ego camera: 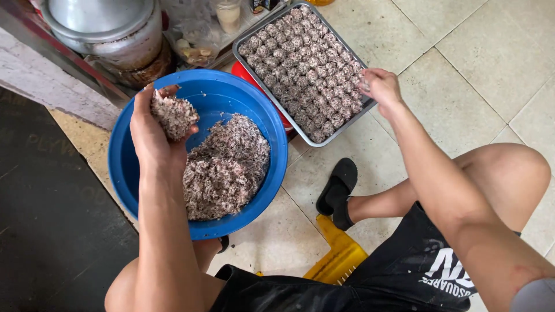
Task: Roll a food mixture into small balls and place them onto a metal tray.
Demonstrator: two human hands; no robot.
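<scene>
Left hand [153,130] grips a speckled, pinkish-grey lump of mixture [173,115].

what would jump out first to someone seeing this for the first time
The big blue basin at lower left, half full of a speckled pinkish minced mixture, draws the eye first. Above it the left hand squeezes a lump of mixture. At upper centre a metal tray is packed with neat rows of small formed balls, the right hand at its right edge.

glossy blue plastic basin [263,124]; dull metal tray [341,132]; coarse mince [228,167]
</scene>
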